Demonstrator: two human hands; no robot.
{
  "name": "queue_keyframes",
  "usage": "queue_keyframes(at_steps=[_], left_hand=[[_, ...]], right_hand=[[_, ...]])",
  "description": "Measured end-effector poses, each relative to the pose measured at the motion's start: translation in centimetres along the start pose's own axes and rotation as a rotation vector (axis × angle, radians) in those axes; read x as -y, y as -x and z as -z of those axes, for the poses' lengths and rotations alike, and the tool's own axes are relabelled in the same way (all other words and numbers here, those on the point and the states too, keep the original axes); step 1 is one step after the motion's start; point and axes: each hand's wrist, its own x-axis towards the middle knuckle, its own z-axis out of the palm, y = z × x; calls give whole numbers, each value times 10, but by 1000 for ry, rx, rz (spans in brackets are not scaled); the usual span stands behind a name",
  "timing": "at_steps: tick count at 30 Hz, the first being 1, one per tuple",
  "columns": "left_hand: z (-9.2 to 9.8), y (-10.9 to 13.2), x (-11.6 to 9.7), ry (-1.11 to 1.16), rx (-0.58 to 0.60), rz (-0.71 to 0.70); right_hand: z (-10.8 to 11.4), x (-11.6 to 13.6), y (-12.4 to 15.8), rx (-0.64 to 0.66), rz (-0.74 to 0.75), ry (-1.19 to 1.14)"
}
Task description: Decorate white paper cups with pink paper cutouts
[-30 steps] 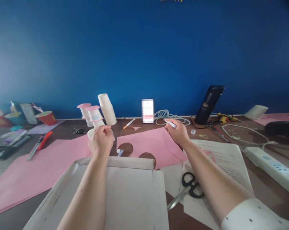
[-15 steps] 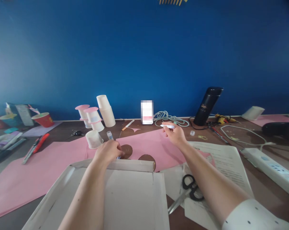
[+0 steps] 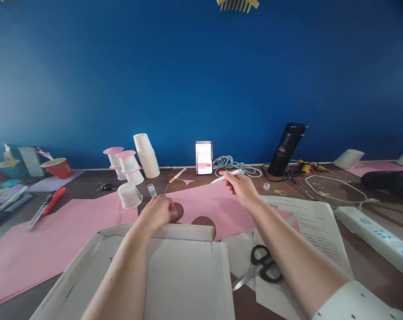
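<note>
My right hand (image 3: 239, 186) is closed around a slim white pen (image 3: 217, 179), whose tip points left above a pink paper sheet (image 3: 208, 200). My left hand (image 3: 159, 211) rests at the back edge of a white cardboard box lid (image 3: 184, 275), its fingers curled together. Part of something small and pale shows at those fingertips, too little to name. Beside that hand are round holes cut in the pink sheet. A clear-capped tube (image 3: 151, 190) stands just behind it, and a white paper cup (image 3: 130, 195) is upside down to its left.
Black-handled scissors (image 3: 266, 265) lie under my right forearm on printed paper (image 3: 318, 226). Stacked cups with pink discs (image 3: 127, 154), a phone (image 3: 204, 156), a cable and a black flask (image 3: 286, 149) line the wall. A red cutter (image 3: 54, 201) is left, a power strip (image 3: 378, 233) right.
The pen in my right hand has turned and shifted, its tip now farther left and lower. My left hand has moved slightly right, and the view has tilted a little.
</note>
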Motion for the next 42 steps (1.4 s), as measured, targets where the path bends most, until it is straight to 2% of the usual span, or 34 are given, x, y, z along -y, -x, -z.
queue_keyframes(at_steps=[3,6,15,19,28,36,42], left_hand=[[-4,1,-12,133,-115,-130],[-10,1,-21,235,-135,-177],[-17,-7,-22,358,-196,-177],[-13,-5,-26,335,-156,-201],[-12,-4,-30,318,-152,-235],[-17,-5,-29,334,-222,-276],[-20,-5,-31,335,-226,-250]], right_hand=[[-6,4,5,36,-86,-185],[-14,5,11,112,-125,-249],[-31,1,21,194,-116,-107],[-32,0,22,187,-107,-72],[-35,-3,24,202,-89,-11],[-37,-7,27,266,-97,-4],[-38,-11,27,228,-134,41]])
